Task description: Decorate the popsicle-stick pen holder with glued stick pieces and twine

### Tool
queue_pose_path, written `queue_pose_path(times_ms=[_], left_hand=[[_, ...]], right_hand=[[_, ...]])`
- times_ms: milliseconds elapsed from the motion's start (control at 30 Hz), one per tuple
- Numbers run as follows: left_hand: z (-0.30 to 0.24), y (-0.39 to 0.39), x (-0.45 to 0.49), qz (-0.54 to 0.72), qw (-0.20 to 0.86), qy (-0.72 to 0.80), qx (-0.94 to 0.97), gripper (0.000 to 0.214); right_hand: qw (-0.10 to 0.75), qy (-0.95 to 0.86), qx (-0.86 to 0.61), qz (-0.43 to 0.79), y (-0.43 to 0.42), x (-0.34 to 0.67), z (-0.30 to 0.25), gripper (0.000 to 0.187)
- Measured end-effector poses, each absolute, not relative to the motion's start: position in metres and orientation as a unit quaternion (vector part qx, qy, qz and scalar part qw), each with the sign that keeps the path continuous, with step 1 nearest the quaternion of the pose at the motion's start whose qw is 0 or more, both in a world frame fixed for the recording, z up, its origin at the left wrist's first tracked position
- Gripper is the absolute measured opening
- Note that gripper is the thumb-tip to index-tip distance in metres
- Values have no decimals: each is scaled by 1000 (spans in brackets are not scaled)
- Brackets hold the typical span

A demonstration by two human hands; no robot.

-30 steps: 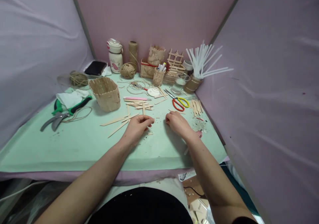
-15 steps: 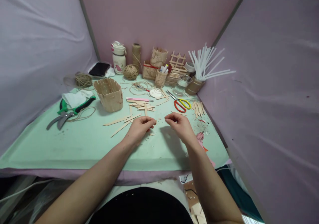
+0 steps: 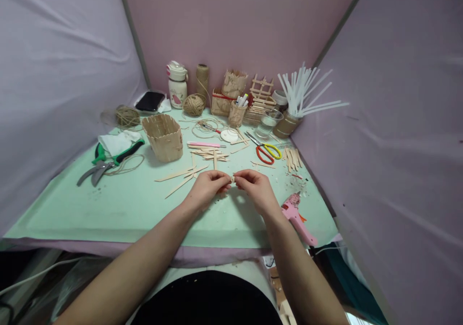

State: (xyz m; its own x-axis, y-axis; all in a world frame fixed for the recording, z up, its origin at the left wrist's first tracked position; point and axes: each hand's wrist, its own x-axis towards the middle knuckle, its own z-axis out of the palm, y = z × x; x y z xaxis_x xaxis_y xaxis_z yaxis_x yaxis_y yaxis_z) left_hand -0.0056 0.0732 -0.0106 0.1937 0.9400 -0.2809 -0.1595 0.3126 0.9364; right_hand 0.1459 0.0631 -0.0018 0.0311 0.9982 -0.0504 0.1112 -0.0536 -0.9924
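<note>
My left hand [image 3: 210,188] and my right hand [image 3: 255,190] meet over the middle of the table, fingertips pinched. Between them is a small pale piece of wood [image 3: 233,180], mostly covered by the fingers. Both hands appear to grip it, one at each end. Just beyond the left hand lie loose wooden craft sticks [image 3: 177,174], some of them cut to points. Beside my right forearm a pink glue gun [image 3: 299,223] rests on the table. Past the right hand lie scissors [image 3: 265,152] with one red and one yellow handle.
A wooden-stick basket [image 3: 164,139] stands at the left, near green-handled pruning shears [image 3: 99,166]. Along the back are a white bottle [image 3: 177,86], a twine ball [image 3: 194,104], a cup of water [image 3: 266,125] and a jar of white glue sticks [image 3: 287,124]. Short sticks [image 3: 292,159] lie right.
My right hand has moved left, so the fingertips of both hands now meet at the small piece. The view has shifted slightly, and more of the glue gun shows beside my right arm.
</note>
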Motion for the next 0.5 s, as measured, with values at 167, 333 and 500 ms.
queue_pose_path(times_ms=[167, 333, 500], left_hand=[[-10, 73, -6, 416, 653, 481, 412, 23], [-9, 72, -5, 412, 644, 487, 422, 22], [-8, 71, -4, 408, 649, 485, 421, 21]], right_hand=[[462, -496, -555, 481, 62, 145, -3, 16], [463, -492, -557, 484, 61, 145, -5, 16], [461, -489, -562, 483, 61, 145, -6, 15]])
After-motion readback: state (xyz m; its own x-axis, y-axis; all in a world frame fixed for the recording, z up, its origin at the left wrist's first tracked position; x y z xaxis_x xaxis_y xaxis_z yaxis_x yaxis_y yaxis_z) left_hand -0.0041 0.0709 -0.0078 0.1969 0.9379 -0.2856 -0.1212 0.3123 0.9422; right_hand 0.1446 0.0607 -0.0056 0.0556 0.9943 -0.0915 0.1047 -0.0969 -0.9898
